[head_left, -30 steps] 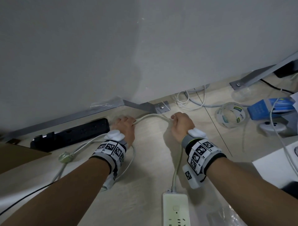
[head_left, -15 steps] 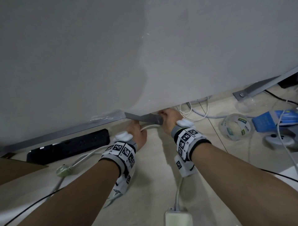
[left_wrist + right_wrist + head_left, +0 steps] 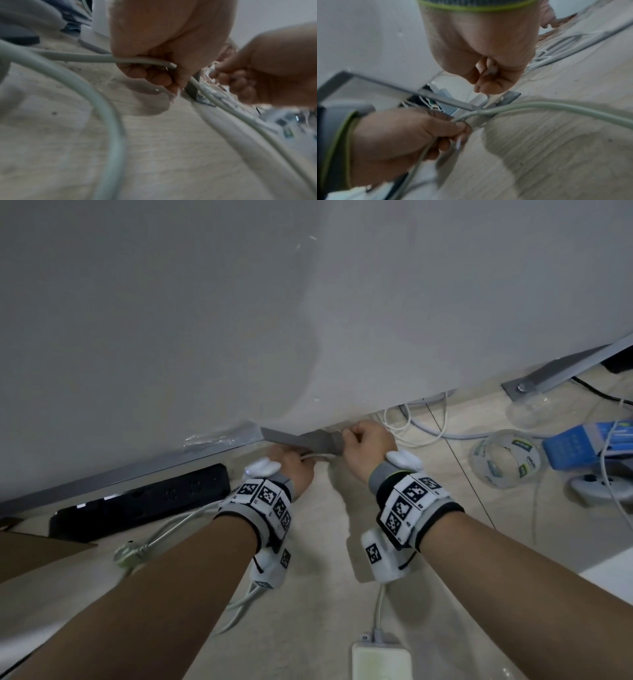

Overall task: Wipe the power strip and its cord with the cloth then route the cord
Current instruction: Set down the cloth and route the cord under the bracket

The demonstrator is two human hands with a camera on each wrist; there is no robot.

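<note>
The white power strip point(image 3: 382, 660) lies at the bottom edge of the head view. Its pale cord point(image 3: 378, 607) runs up under my right wrist to the grey metal foot point(image 3: 308, 438) of the white panel. My left hand point(image 3: 291, 470) grips the cord point(image 3: 145, 60) in a fist just before that foot. From there the cord point(image 3: 539, 105) arcs under my right hand point(image 3: 486, 82). That hand is curled at the foot's end and pinches a small white thing point(image 3: 492, 69) that I cannot identify. No cloth is plainly in view.
A black power strip point(image 3: 144, 505) lies along the panel's base on the left, with a plug point(image 3: 128, 554) near it. At right lie thin white cables point(image 3: 411, 426), a clear tape roll point(image 3: 507, 460) and a blue box point(image 3: 575, 445). A brown board point(image 3: 30, 553) is at far left.
Both hands have moved away from me to the metal foot under the panel, taking the bend of the cord with them. The white strip has slid toward the frame's bottom edge.
</note>
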